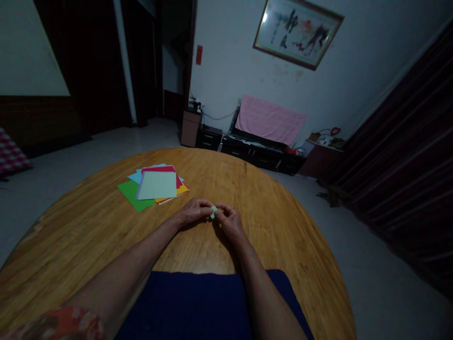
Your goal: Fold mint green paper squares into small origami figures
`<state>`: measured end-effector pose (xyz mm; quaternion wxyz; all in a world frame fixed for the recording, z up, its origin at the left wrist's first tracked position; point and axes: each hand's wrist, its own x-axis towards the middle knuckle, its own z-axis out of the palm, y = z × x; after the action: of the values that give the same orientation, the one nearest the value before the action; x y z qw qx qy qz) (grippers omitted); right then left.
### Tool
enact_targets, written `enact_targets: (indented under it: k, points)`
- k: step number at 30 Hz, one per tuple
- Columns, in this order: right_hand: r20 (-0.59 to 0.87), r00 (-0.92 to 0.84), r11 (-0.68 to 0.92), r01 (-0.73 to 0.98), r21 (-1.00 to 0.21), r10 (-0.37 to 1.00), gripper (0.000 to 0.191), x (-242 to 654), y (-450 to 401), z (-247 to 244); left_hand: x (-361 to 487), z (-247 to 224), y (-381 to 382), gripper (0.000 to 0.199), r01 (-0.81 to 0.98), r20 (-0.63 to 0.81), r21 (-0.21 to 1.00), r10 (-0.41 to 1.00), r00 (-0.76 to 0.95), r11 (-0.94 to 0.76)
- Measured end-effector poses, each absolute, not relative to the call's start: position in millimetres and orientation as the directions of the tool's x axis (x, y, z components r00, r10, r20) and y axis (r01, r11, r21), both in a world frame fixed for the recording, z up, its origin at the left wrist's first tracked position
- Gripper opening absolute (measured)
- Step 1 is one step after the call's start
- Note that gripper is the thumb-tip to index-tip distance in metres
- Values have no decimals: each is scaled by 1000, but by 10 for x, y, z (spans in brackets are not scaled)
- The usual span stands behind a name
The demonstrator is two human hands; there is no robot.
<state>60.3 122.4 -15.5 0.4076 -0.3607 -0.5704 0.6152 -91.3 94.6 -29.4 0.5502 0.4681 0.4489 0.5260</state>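
A small piece of folded pale green paper [213, 212] is pinched between my two hands, just above the wooden table. My left hand [194, 211] grips its left side between thumb and fingers. From the right, my right hand [229, 221] pinches the other side. Most of the paper is covered by my fingertips, so its exact folded shape cannot be made out. Beyond my left hand lies a loose stack of coloured paper sheets [157, 185], pale green on top, with green, red, orange and blue edges showing beneath.
The round wooden table [283, 231] fills the foreground. A dark blue cloth [198, 302] lies at its near edge under my forearms. Past the far edge stand a low black cabinet [244, 150] and a pink cloth [269, 118] draped over something. A dark striped curtain [399, 156] hangs at right.
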Motion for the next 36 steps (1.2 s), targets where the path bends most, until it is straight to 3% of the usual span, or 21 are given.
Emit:
enact_targets:
  k: [7, 13, 21, 26, 36]
  points:
    - [50, -440, 5, -102, -995, 897, 30, 598, 1256, -278, -889, -296, 998, 18, -46, 24, 999, 999, -38, -26]
    - [135, -445, 156, 11, -988, 886, 24, 584, 1301, -318, -817, -291, 1011, 15, 61, 77, 995, 995, -65, -73]
    - [98, -483, 91, -38, -995, 870, 31, 612, 1345, -354, -865, -347, 1058, 15, 195, 159, 969, 987, -23, -151]
    - [58, -487, -1, -119, -993, 872, 35, 604, 1277, -292, -853, -350, 1067, 13, 156, 158, 976, 987, -19, -153]
    - [78, -561, 58, -53, -997, 824, 34, 667, 1304, -261, -875, -324, 1038, 16, 189, 134, 973, 991, -11, -130]
